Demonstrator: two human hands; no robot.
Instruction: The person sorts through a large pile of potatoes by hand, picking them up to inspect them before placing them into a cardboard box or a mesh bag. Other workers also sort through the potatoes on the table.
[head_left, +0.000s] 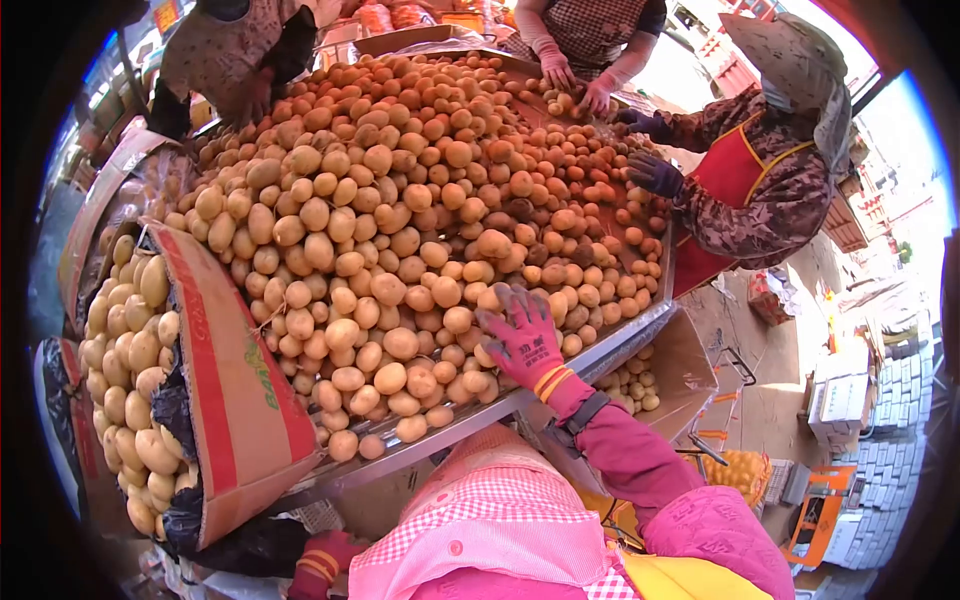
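A pink glove with dark fingertips covers my right hand point(522, 338), whose fingers are spread over the near right part of a large heap of potatoes point(400, 240). The fingertips touch potatoes and grip none that I can make out. Low at the left, my left hand point(328, 560), also in a pink glove, is beside a black bag below the table's metal edge point(470, 425). Its fingers are mostly hidden.
An open carton point(235, 370) of larger potatoes stands at the left. Under the right edge is another box point(680, 375) with small potatoes. Co-workers stand around the far side; one in a red apron point(720, 180) reaches in with dark gloves. White boxes point(843, 400) are stacked at right.
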